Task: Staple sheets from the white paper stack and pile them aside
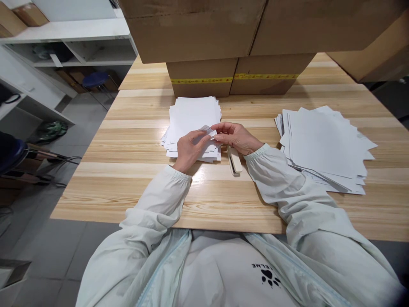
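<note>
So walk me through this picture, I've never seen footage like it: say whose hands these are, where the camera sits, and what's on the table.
There is no machine here. One camera sits on a person's head and looks down at their own two hands, in pale sleeves. The left hand and the right hand meet over a stack of white sheets and pinch a small folded piece of paper between them. A cream stapler lies by the right wrist. A second, fanned pile of sheets lies further right on the wooden table. Cardboard boxes stand behind.
</note>
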`<state>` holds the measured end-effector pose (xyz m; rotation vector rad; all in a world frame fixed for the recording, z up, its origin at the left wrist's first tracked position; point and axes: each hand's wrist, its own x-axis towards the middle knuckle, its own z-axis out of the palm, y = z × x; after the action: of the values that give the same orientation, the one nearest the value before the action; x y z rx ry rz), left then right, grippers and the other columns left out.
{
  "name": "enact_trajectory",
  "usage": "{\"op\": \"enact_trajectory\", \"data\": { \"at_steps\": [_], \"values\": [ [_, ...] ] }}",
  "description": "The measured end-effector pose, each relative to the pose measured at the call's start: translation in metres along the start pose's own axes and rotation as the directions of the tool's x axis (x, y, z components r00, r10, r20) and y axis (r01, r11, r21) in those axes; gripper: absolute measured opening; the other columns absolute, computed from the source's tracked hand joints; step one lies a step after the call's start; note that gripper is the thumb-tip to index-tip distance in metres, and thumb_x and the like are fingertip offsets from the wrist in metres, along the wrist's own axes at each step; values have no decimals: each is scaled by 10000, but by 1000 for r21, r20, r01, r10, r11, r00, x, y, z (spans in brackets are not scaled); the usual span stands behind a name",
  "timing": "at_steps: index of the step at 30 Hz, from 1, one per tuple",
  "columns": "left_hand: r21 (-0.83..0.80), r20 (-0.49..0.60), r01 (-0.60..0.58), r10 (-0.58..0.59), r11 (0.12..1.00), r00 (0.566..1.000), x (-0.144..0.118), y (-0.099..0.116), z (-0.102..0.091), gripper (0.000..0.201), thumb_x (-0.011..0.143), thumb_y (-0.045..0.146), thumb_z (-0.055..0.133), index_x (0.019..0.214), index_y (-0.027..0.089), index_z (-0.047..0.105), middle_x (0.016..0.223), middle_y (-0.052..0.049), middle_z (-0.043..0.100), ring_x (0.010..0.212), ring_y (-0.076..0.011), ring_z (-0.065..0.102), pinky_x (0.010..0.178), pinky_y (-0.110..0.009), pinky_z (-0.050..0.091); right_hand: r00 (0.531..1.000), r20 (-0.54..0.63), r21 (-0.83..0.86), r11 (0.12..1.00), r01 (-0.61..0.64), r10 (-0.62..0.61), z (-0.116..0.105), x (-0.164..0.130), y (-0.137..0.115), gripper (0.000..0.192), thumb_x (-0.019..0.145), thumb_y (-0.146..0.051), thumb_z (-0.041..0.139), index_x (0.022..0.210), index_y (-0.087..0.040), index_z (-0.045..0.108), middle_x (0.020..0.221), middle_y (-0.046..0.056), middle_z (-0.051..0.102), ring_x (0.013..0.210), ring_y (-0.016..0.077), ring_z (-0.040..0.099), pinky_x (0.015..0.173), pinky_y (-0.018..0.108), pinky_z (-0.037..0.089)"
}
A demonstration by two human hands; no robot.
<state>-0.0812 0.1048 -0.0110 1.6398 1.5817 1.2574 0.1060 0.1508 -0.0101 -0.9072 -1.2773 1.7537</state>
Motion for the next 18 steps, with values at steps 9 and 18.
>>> {"op": "enact_trajectory", "data": {
  "at_steps": [9, 18],
  "values": [
    [15, 7, -31, 30, 999, 1000, 0, -1, 0, 142, 853, 339, 726, 920, 227, 782, 1042, -47, 791, 1022, -207, 720, 965, -367, 528, 1000, 9, -2, 1000, -7, 7, 1, 0, -1, 481, 596, -307, 930, 1024, -195, 742, 933, 21, 736, 790, 122, 685, 744, 265, 625],
    [10, 6, -16, 16, 1000, 1000, 0, 0, 0, 130, 849, 337, 730, 909, 235, 784, 1035, -42, 792, 1025, -210, 718, 976, -370, 526, 1000, -13, -23, 1000, 4, -5, 4, -1, -1, 470, 601, -340, 931, 1006, -197, 741, 932, 21, 725, 787, 119, 680, 749, 270, 638]
  ]
}}
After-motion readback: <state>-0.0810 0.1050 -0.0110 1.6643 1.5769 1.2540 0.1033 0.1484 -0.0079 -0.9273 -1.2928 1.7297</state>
